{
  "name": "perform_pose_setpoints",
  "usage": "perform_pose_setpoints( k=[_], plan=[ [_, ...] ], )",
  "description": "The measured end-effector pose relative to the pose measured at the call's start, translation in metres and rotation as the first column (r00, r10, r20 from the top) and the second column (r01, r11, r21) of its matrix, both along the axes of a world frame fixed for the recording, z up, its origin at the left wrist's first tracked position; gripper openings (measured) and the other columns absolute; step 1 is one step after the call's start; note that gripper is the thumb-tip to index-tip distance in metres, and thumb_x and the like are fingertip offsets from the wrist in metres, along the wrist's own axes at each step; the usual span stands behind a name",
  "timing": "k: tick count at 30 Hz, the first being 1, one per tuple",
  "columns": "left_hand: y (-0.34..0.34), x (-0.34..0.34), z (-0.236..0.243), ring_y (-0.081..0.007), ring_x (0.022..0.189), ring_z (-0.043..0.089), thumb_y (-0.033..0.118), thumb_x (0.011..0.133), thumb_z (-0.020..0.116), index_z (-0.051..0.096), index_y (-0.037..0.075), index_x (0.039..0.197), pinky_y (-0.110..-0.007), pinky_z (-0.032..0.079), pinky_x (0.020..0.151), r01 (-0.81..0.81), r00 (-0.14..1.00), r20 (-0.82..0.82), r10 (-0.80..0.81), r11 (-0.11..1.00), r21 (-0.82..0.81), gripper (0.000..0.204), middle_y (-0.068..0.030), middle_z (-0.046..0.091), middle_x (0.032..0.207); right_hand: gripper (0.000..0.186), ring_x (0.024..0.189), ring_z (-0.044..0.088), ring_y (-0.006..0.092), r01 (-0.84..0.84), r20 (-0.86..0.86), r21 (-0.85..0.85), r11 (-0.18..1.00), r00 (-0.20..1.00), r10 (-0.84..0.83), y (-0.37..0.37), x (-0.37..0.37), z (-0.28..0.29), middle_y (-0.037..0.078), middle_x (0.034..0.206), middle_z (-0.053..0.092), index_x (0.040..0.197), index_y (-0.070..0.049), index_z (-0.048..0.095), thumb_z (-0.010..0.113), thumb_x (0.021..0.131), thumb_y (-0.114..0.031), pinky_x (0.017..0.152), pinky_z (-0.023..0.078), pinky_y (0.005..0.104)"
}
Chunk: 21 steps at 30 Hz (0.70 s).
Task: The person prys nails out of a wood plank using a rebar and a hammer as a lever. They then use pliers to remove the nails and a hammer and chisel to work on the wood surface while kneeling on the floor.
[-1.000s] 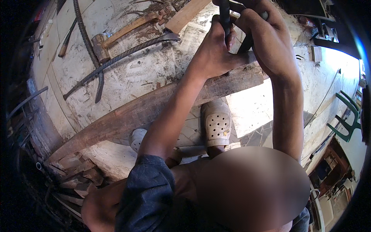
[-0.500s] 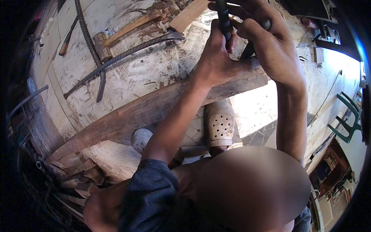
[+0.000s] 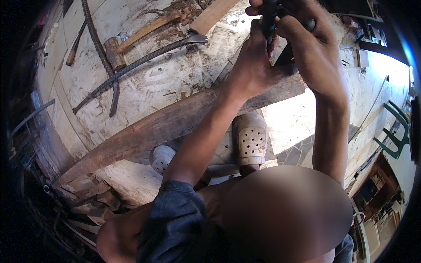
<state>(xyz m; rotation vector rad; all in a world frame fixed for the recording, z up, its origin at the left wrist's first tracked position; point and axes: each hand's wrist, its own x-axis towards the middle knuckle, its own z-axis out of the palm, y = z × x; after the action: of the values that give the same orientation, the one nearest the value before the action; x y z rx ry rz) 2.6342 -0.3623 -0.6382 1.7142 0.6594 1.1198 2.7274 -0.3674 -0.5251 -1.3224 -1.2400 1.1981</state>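
Observation:
My left hand [image 3: 258,70] is closed on a dark tool [image 3: 269,24] near the top edge, its bar upright between my fingers. My right hand [image 3: 315,57] is curled around the tool's other dark part, just to the right and overlapping the left. What the tool ends in is hidden by my hands and the frame edge. Beneath both hands runs a long, weathered wooden beam [image 3: 149,127], reaching toward the lower left. My clog-covered feet [image 3: 251,144] show on its near side.
At the upper left lie a wooden-handled hammer [image 3: 115,53], a twisted steel pry bar [image 3: 136,68], another ribbed bar [image 3: 94,35], a slim tool [image 3: 70,57] and a short plank [image 3: 212,16]. Wood offcuts [image 3: 103,199] are piled lower left. A green chair [image 3: 394,127] stands at the right.
Both hands and the dark tool have shifted a little to the right since the earlier frames, with the grip held. The things on the floor lie as before.

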Motion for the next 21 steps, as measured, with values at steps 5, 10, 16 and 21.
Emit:
perform_pose_setpoints(
  k=[5, 10, 16, 21],
  plan=[
    [-0.004, 0.01, 0.006, -0.0304, 0.111, 0.055, 0.015, 0.071, 0.075, 0.042, 0.001, 0.127, -0.039, 0.045, 0.092, 0.002, 0.995, -0.097, -0.012, 0.994, -0.111, 0.066, -0.0176, 0.052, 0.121, 0.036, 0.094, 0.053, 0.0118, 0.019, -0.157, 0.111, 0.994, 0.988, -0.002, 0.006, 0.001, -0.024, 0.007, 0.103, 0.057, 0.114, -0.001, 0.048, 0.041, 0.079, 0.005, 0.082, 0.043, 0.0237],
    [-0.017, 0.026, 0.008, -0.0314, 0.104, 0.062, 0.024, 0.072, 0.075, 0.053, 0.004, 0.117, -0.041, 0.048, 0.086, -0.172, 0.978, -0.159, 0.138, 0.96, -0.222, 0.053, -0.0176, 0.064, 0.106, 0.008, 0.07, 0.047, 0.0052, 0.158, -0.103, 0.021, 0.987, 0.983, -0.155, 0.008, -0.001, -0.02, -0.001, 0.077, 0.051, 0.095, -0.003, 0.05, 0.05, 0.086, -0.003, 0.061, 0.038, 0.0206],
    [-0.019, 0.043, 0.001, -0.0339, 0.102, 0.062, 0.031, 0.073, 0.074, 0.054, 0.005, 0.117, -0.043, 0.049, 0.084, -0.279, 0.948, -0.226, 0.224, 0.927, -0.252, 0.055, -0.0195, 0.064, 0.105, 0.012, 0.06, 0.041, 0.0034, 0.118, -0.073, 0.057, 0.991, 0.991, -0.114, 0.015, 0.014, -0.022, -0.004, 0.067, 0.045, 0.08, -0.004, 0.047, 0.053, 0.09, -0.009, 0.054, 0.034, 0.0203],
    [-0.019, 0.043, 0.016, -0.0281, 0.086, 0.066, 0.022, 0.072, 0.075, 0.053, 0.004, 0.109, -0.035, 0.053, 0.075, -0.282, 0.959, -0.093, 0.268, 0.939, -0.197, 0.047, -0.0148, 0.062, 0.095, 0.015, 0.067, 0.049, 0.0084, -0.052, -0.138, 0.023, 0.998, 0.989, 0.054, 0.019, 0.042, -0.026, 0.003, 0.078, 0.054, 0.089, -0.002, 0.049, 0.054, 0.092, -0.016, 0.059, 0.039, 0.0232]
  ],
)
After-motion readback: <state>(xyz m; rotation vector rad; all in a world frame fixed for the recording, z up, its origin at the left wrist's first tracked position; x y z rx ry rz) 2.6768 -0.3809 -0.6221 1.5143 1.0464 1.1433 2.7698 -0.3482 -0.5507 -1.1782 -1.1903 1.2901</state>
